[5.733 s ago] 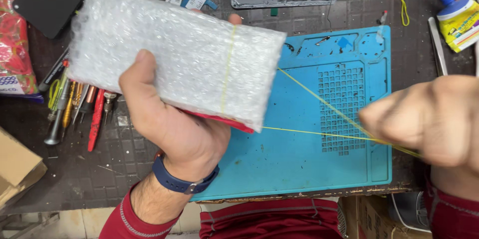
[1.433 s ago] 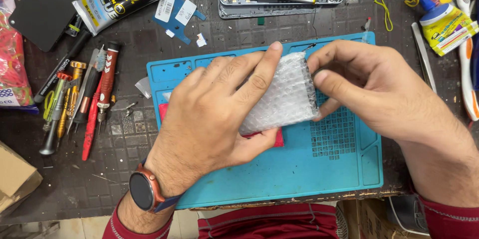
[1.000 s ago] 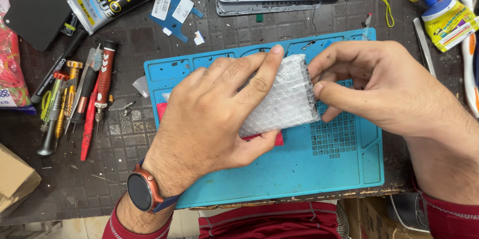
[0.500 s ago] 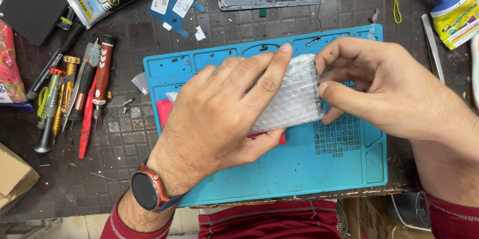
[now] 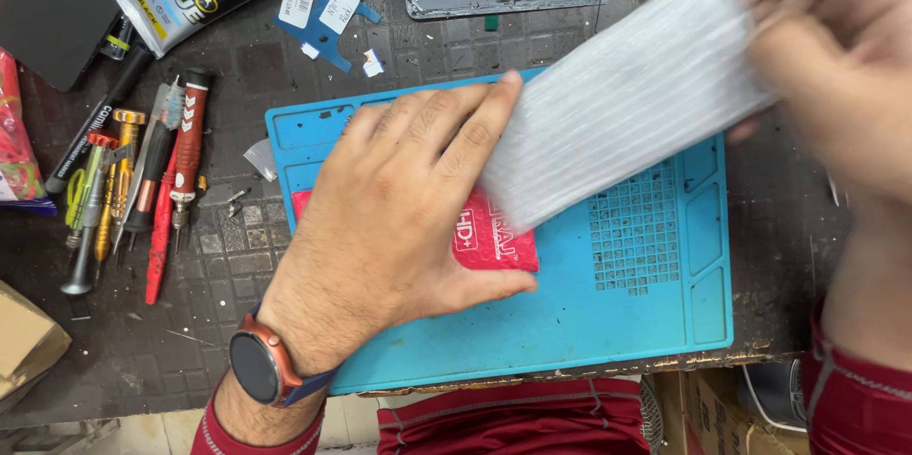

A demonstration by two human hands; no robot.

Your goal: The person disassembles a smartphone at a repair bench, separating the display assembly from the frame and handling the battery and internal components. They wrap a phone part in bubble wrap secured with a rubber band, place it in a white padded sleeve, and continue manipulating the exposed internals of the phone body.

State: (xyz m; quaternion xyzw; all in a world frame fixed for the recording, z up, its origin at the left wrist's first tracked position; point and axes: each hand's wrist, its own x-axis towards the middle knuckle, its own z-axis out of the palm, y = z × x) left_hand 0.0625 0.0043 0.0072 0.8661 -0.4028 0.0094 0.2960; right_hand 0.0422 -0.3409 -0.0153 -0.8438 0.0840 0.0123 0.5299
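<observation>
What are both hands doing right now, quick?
Left hand: open, pressed flat on the red packet on the blue mat.
Right hand: closed, pinching the bubble wrap and lifting it.

left hand (image 5: 399, 218) flat, palm down, fingers extended and held together pointing up-right, thumb splayed out to the right along the lower edge. wrist bent slightly, forearm comes in from bottom-left; a watch (image 5: 258, 369) sits on the wrist, dark round face up, with a red sleeve cuff just below it. right hand (image 5: 836, 56) raised at top right, motion-blurred, fingers curled in a pinch grip, thumb underneath. right forearm drops down the right edge of view into a red sleeve with a grey seam. hands well apart, left low and pressed down, right lifted. red-clad torso at bottom centre
</observation>
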